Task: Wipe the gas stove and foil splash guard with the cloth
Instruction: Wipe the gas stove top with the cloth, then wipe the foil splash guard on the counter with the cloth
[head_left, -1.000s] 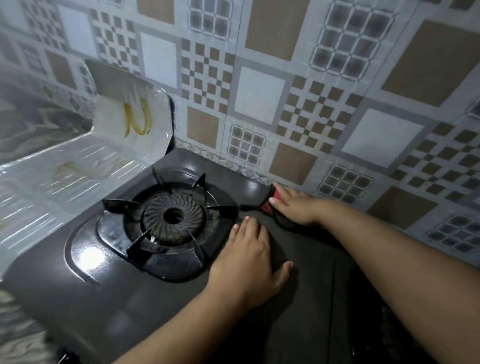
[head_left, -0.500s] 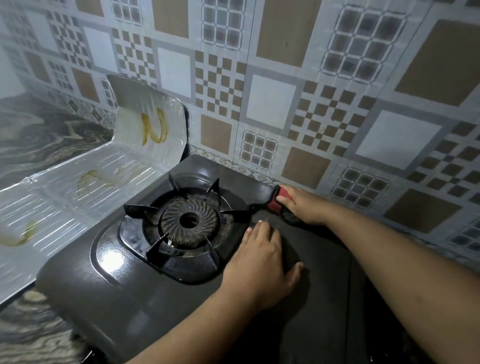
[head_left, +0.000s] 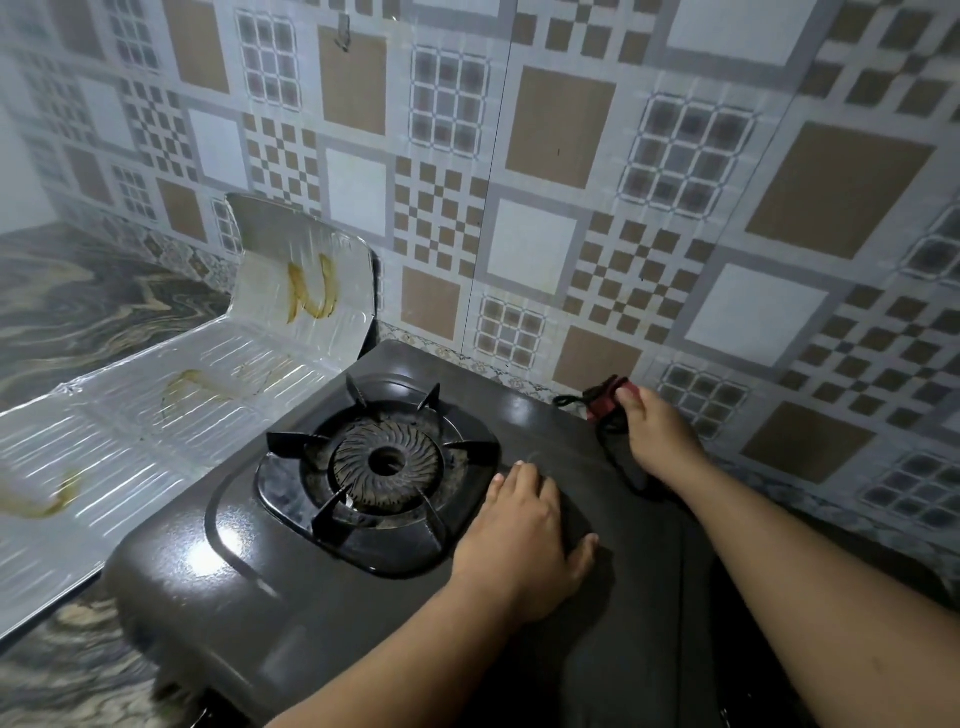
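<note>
The dark gas stove (head_left: 249, 597) fills the middle of the view, with its left burner (head_left: 387, 462) and pan support bare. My left hand (head_left: 519, 540) lies flat on the stove top just right of the burner and holds nothing. My right hand (head_left: 660, 436) presses a red and black cloth (head_left: 605, 400) onto the stove's rear edge, close to the wall. The foil splash guard (head_left: 156, 415) stands along the stove's left side and bends up at the back. It carries yellow-brown streaks.
A patterned tiled wall (head_left: 530, 249) runs right behind the stove. A marbled counter (head_left: 78, 312) lies beyond the foil and shows again at the front left. The stove's right part is dark and partly hidden by my forearms.
My right hand has slid the cloth a little to the right along the stove's rear edge, away from the burner. My left hand has stayed flat in place.
</note>
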